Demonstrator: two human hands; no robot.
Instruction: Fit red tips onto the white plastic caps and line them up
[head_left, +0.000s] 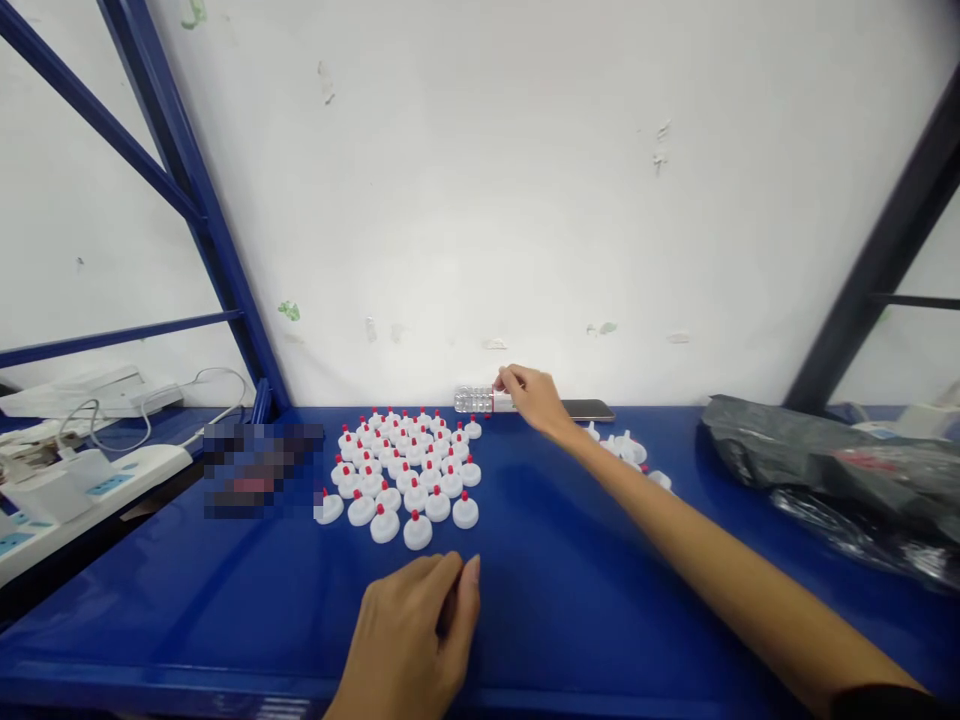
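My right hand reaches to the back of the blue table, over a clear plastic bottle lying on its side by the wall. Its fingertips are pinched together at the bottle; whatever they hold is too small to make out. Near the front, my left hand is closed, thumb against curled fingers, and its contents are hidden. Beyond it stands a cluster of several white round caps with red tips. Several white caps without visible red tips lie partly behind my right forearm.
A dark phone lies behind my right wrist. Dark grey plastic bags occupy the right side. At left are a white power strip with cables and a pixelated patch. Blue metal posts rise against the white wall.
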